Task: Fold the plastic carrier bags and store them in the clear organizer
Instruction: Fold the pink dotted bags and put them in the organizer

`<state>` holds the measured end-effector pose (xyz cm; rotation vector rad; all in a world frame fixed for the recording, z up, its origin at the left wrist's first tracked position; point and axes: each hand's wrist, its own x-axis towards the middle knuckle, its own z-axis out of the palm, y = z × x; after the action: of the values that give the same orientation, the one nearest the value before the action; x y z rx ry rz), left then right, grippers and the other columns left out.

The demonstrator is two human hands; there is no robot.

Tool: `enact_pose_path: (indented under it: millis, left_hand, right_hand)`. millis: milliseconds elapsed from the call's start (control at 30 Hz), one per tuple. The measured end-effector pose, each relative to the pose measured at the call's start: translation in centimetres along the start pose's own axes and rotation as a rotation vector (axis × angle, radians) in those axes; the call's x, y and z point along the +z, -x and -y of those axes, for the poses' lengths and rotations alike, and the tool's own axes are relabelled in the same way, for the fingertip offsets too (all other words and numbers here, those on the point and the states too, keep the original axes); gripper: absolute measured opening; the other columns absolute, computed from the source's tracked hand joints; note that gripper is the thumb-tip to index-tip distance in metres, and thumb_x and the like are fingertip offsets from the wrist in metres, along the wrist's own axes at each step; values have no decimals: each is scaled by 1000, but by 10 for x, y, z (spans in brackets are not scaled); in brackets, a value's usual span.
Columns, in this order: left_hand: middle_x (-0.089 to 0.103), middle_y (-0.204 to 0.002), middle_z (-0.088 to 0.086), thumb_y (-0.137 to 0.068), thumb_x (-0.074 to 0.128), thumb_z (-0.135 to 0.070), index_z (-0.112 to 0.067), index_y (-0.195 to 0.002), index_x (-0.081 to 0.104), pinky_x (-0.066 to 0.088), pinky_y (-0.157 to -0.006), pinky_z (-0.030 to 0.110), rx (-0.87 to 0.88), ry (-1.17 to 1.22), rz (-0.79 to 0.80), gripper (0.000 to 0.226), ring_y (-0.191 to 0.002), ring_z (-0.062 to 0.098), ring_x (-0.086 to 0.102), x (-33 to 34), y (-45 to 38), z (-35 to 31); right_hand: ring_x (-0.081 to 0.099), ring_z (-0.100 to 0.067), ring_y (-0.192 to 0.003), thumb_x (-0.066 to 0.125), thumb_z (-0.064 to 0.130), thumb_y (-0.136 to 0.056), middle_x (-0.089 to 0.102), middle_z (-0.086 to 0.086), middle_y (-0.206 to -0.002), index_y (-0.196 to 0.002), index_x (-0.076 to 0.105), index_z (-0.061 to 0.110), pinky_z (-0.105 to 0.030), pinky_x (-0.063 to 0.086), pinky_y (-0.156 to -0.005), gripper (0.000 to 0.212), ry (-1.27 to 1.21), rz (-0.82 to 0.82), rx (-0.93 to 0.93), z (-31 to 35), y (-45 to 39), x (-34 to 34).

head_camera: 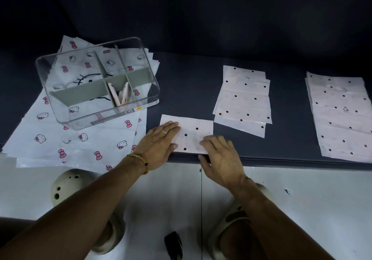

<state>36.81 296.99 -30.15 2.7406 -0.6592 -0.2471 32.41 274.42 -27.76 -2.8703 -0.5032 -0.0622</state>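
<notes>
A folded white dotted carrier bag (194, 132) lies at the dark table's front edge. My left hand (159, 144) presses flat on its left part with straight fingers. My right hand (220, 156) rests on its lower right corner, fingers bent over the edge at the table's lip. The clear organizer (96, 80) with grey dividers stands at the left on a stack of cat-and-bow printed bags (80, 139). Two folded bags (119, 94) stand upright in one of its middle compartments.
A half-folded stack of dotted bags (243, 100) lies right of centre. A larger flat stack of dotted bags (342, 114) lies at the far right. Below the table edge (281, 160) is a pale floor with my two shoes and a small black object (174, 245).
</notes>
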Motion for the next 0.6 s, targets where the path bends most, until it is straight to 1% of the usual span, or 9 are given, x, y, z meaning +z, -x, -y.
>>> enact_pose_path:
  millis: [67, 133, 200, 300, 367, 400, 467, 500, 600]
  left_hand:
    - [26, -155, -2, -94, 50, -31, -23, -134, 39, 21, -112, 30, -13, 54, -18, 42, -142, 16, 21, -4, -1, 0]
    - [28, -154, -2, -94, 50, -35, -25, -115, 45, 27, -109, 32, -3, 43, -21, 24, -141, 16, 23, -7, -2, 0]
    - [25, -155, -3, -93, 47, -46, -26, -109, 45, 29, -108, 33, 18, 12, 17, 26, -143, 15, 18, -8, -1, 1]
    - [20, -156, -4, -87, 52, -56, -25, -116, 45, 26, -110, 35, 11, -2, 97, 43, -143, 16, 16, -14, 0, 0]
    - [24, -155, -3, -92, 50, -43, -23, -118, 47, 27, -110, 34, 7, -11, 88, 33, -143, 16, 19, -18, -2, -2]
    - [28, -154, -2, -96, 46, -36, -21, -120, 49, 28, -110, 33, -6, 4, 69, 28, -142, 16, 22, -20, -3, -3]
    - [34, -151, -3, -100, 38, -27, -17, -130, 48, 29, -110, 34, -55, 74, 44, 33, -140, 15, 27, -24, -6, -5]
    - [36, -150, -3, -100, 37, -25, -16, -134, 47, 29, -111, 34, -75, 109, 44, 36, -139, 15, 29, -26, -7, -6]
    - [48, -141, 0, -100, 39, -27, -16, -131, 52, 34, -109, 34, -115, 166, 48, 36, -131, 17, 41, -32, -8, -7]
  right_hand:
    - [61, -25, -91, 72, 23, -79, 66, -5, -103, -95, 69, 11, -37, 53, -75, 20, 3, -18, -21, 4, -2, 1]
    - [62, -25, -89, 75, 18, -79, 67, -5, -101, -89, 70, 12, -35, 53, -73, 13, 27, -8, -25, 3, -4, 1]
    - [62, -25, -89, 76, 14, -77, 67, -5, -101, -89, 69, 12, -35, 52, -73, 14, 59, 13, -47, 2, -5, 1]
    - [58, -26, -86, 65, 11, -86, 64, -6, -96, -92, 65, 10, -38, 50, -73, 7, -22, 14, -2, 3, -11, -2]
    - [55, -25, -82, 55, 16, -92, 63, -4, -90, -91, 60, 11, -40, 48, -74, 7, -142, -12, 76, 4, -16, -6]
    - [54, -23, -82, 55, 21, -92, 62, -3, -89, -91, 58, 12, -41, 48, -75, 9, -176, -20, 98, 4, -17, -7]
    - [55, -22, -87, 62, 34, -88, 64, -1, -93, -98, 59, 15, -39, 46, -79, 22, -185, -13, 119, 4, -20, -10]
    - [56, -22, -90, 64, 36, -86, 65, -1, -96, -102, 60, 16, -38, 43, -81, 26, -172, 6, 124, 3, -22, -11]
    - [61, -28, -86, 61, 19, -89, 68, -6, -91, -103, 65, 15, -35, 43, -81, 15, -249, 27, 228, 1, -27, -11]
